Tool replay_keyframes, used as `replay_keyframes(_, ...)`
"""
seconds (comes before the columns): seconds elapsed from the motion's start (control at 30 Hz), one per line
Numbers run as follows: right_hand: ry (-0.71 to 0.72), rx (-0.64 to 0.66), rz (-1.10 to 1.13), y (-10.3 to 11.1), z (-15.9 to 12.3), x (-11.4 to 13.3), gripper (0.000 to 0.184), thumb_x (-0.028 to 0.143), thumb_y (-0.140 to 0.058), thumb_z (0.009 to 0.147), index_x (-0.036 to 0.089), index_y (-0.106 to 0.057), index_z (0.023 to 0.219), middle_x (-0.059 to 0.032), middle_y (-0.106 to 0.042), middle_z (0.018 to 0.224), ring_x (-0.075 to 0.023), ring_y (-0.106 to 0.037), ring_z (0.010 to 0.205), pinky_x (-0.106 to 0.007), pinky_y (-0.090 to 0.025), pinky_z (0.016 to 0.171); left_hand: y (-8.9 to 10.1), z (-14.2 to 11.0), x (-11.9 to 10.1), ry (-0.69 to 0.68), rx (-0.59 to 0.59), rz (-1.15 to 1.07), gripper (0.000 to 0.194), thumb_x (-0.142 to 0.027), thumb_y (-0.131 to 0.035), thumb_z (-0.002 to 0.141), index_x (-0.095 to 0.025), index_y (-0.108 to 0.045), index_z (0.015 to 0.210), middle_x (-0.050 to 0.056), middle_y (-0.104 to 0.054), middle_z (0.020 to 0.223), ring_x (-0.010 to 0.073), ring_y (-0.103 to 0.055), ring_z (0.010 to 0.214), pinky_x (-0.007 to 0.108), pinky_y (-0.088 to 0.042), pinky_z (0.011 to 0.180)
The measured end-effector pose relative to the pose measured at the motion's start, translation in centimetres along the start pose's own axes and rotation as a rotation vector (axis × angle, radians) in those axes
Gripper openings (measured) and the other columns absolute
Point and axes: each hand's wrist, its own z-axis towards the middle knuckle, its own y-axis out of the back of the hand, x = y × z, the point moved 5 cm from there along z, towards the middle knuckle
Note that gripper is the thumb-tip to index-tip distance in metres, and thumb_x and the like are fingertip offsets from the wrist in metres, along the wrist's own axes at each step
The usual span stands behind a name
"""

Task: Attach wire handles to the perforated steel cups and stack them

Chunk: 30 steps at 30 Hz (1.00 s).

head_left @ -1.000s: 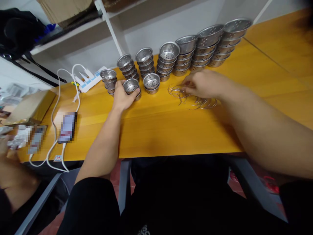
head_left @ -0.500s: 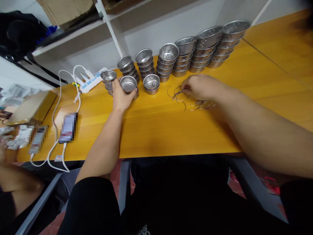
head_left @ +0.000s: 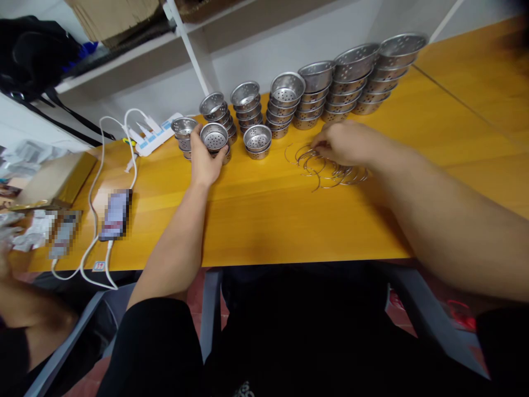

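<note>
My left hand (head_left: 204, 160) is closed around a small perforated metal cup (head_left: 214, 138), thumb on its right side and fingers on its left. This cup sits at the top of a short stack, and my hand partly hides what is under it. My right hand (head_left: 334, 144) has its fingers pinched together at a loose pile of thin wire rings (head_left: 343, 175). The fingertips touch the pile's back edge; how many rings they hold is hidden. Between the hands stands a low stack of perforated cups (head_left: 257, 139).
Taller stacks of perforated cups (head_left: 287, 91) line the back of the wooden table (head_left: 264, 220). On the left are a power strip (head_left: 155, 137), white cables, a phone (head_left: 115, 214) and a cardboard box (head_left: 53, 179). Another person's arm (head_left: 33, 303) is at the far left.
My left hand and its cup have shifted slightly back and left. My right hand has moved a little right, and the wire rings under it lie more spread out.
</note>
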Motion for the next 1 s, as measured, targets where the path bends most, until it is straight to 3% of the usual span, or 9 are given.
replay_keyframes(0.1, -0.01, 0.066, -0.104, -0.2, -0.1, 0.2, 0.039, 0.017, -0.062, 0.118, 0.015, -0.096, 0.138, -0.0293, -0.092, 0.146, -0.0451, -0.086, 0.13, -0.052, -0.064, 0.11, 0.2, 0.0, -0.7, -0.016, -0.015, 0.005, 0.107, -0.051, -0.113, 0.095, -0.03, -0.053, 0.18, 0.022, -0.06, 0.195, 0.0482, -0.051, 0.195, 0.072, -0.031, 0.171)
replay_keyframes(0.27, 0.004, -0.049, -0.063, 1.1, -0.6, 1.1, 0.035, 0.021, -0.064, 0.118, 0.014, -0.095, 0.134, -0.0303, -0.088, 0.147, -0.0439, -0.083, 0.134, -0.051, -0.065, 0.116, 0.3, -0.5, -3.9, -0.1, 0.012, 0.002, 0.108, -0.06, -0.116, 0.092, -0.033, -0.057, 0.178, 0.019, -0.062, 0.188, 0.0513, -0.05, 0.194, 0.073, -0.03, 0.171)
replay_keyframes(0.4, -0.034, -0.102, 0.036, 2.0, -1.0, 1.7, 0.031, 0.017, -0.066, 0.115, 0.015, -0.091, 0.134, -0.027, -0.092, 0.141, -0.0435, -0.083, 0.129, -0.053, -0.064, 0.118, -0.3, -1.9, -7.1, -0.127, 0.097, 0.002, 0.099, -0.063, -0.122, 0.087, -0.035, -0.068, 0.165, 0.015, -0.069, 0.175, 0.0539, -0.055, 0.188, 0.081, -0.043, 0.165)
replay_keyframes(0.53, -0.075, -0.179, 0.179, 2.8, -1.5, 2.3, 0.03, 0.017, -0.066, 0.116, 0.017, -0.087, 0.137, -0.0255, -0.093, 0.135, -0.0439, -0.085, 0.125, -0.053, -0.064, 0.118, -2.0, -3.8, -9.0, -0.133, 0.218, -0.034, 0.088, -0.056, -0.126, 0.082, -0.036, -0.075, 0.151, 0.011, -0.074, 0.162, 0.0519, -0.067, 0.177, 0.08, -0.055, 0.156)
replay_keyframes(0.7, -0.121, -0.257, 0.326, 3.3, -2.0, 3.0, 0.029, 0.032, -0.061, 0.124, 0.021, -0.086, 0.133, -0.0233, -0.093, 0.132, -0.0411, -0.085, 0.116, -0.052, -0.068, 0.113, -4.9, -5.5, -8.1, -0.116, 0.366, -0.196, 0.089, -0.044, -0.118, 0.089, -0.036, -0.067, 0.161, 0.01, -0.076, 0.162, 0.044, -0.079, 0.163, 0.07, -0.066, 0.147)
replay_keyframes(0.8, -0.105, -0.284, 0.329, 3.1, -2.1, 3.5, 0.041, 0.047, -0.055, 0.128, 0.023, -0.088, 0.132, -0.024, -0.093, 0.138, -0.0432, -0.083, 0.126, -0.057, -0.067, 0.119, -6.1, -5.5, -6.5, -0.076, 0.409, -0.275, 0.099, -0.045, -0.115, 0.091, -0.037, -0.057, 0.172, 0.012, -0.073, 0.171, 0.0413, -0.078, 0.165, 0.064, -0.067, 0.146)
replay_keyframes(0.9, -0.051, -0.337, 0.364, 2.2, -1.8, 3.7, 0.047, 0.061, -0.055, 0.129, 0.034, -0.091, 0.142, -0.0175, -0.092, 0.152, -0.0459, -0.082, 0.139, -0.063, -0.067, 0.125, -6.7, -5.2, -5.1, -0.096, 0.418, -0.329, 0.101, -0.055, -0.115, 0.089, -0.036, -0.056, 0.169, 0.012, -0.072, 0.172, 0.0399, -0.079, 0.163, 0.061, -0.068, 0.143)
replay_keyframes(1.0, 0.019, -0.383, 0.456, 0.6, -1.0, 3.3, 0.053, 0.071, -0.063, 0.127, 0.036, -0.09, 0.156, -0.0158, -0.094, 0.145, -0.0464, -0.087, 0.129, -0.068, -0.071, 0.118, -7.2, -5.0, -4.2, -0.128, 0.407, -0.37, 0.105, -0.072, -0.116, 0.088, -0.036, -0.057, 0.167, 0.012, -0.073, 0.17, 0.0381, -0.081, 0.158, 0.059, -0.07, 0.139)
